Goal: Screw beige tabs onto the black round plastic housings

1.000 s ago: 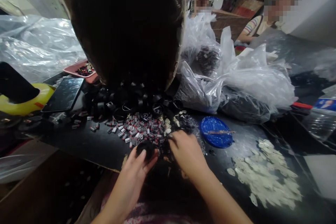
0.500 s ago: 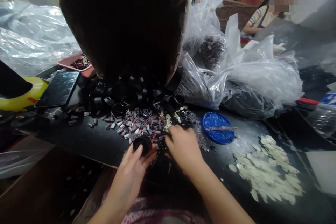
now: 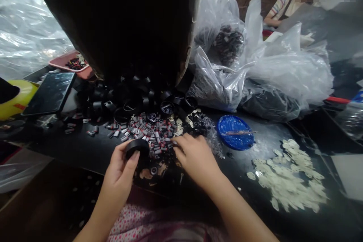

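Observation:
My left hand point(image 3: 120, 170) grips a short black plastic ring-shaped part point(image 3: 138, 146), tilted with its side wall toward me. To the right, my right hand point(image 3: 195, 155) has its fingers bent together at the edge of a pile of small grey metal cylinders with red ends point(image 3: 151, 132). Whatever lies between those fingertips is too small or hidden to make out. Below the pile a small round part point(image 3: 153, 170) rests on the black table point(image 3: 93, 151). Black rings point(image 3: 106, 105) like the held one are heaped behind the cylinders.
A large dark open box point(image 3: 121, 22) stands behind. Right are a blue lid point(image 3: 236, 141) with a stick, cream flat pieces point(image 3: 292, 185) and filled plastic bags point(image 3: 221, 87). Left are a phone point(image 3: 49, 92), a pink tray point(image 3: 61, 61) and a yellow roll point(image 3: 17, 102). A person's sleeve point(image 3: 280, 5) shows behind.
My left hand has moved left and slightly up with the black ring, which now shows its side wall. My right hand stays by the cylinders, its fingertips shifted slightly left. The view has shifted a little.

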Tool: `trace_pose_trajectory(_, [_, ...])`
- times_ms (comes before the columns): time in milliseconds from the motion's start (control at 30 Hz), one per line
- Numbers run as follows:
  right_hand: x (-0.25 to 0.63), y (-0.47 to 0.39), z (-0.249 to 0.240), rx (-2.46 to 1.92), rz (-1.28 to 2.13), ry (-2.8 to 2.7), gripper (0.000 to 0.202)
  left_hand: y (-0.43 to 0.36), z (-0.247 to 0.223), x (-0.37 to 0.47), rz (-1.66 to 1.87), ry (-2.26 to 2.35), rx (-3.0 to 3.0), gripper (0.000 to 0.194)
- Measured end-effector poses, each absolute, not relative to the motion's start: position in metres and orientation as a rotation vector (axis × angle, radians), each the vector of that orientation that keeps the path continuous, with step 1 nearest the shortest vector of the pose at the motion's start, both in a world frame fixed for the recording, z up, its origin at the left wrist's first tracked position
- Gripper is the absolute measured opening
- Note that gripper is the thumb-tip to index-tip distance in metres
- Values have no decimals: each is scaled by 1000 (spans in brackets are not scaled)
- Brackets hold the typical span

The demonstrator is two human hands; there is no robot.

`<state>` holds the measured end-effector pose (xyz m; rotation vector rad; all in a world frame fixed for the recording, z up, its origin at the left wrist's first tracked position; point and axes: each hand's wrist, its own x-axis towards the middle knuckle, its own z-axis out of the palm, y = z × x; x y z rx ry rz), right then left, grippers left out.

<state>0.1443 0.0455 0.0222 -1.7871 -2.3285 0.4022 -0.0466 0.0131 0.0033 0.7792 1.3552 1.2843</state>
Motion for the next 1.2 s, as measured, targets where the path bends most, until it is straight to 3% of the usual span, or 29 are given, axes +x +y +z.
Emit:
trace_pose_trajectory(133, [136,52,22,-1779,349,-2398,13,39,14,-39,1105,1450,1458,25])
trace_pose_trajectory(367, [140,52,18,-1790,341,-2329,10,90,24,-18,1130,1340,1870,40])
trace_pose_trajectory(433, [142,52,17,-1774,348,-2295,10,85,26,-18,1155,1343,1814,41])
trace_pose_trajectory(767, [147,40,22,-1444,574,-1961,5,43,26,-10,1031,1297,1260,8])
trace_pose_trajectory(900, [147,34,32,-1211,772,-1780,7,31,37,-6,1129,1184,856,11])
trace_pose_trajectory(1067, [141,27,44,-1021,737,-1743,7,14,50,-2,1211,1032,546,23])
trace_pose_trajectory(1200, [136,23,49,-987,733,-1727,7,9,55,-1,1246,967,474,18])
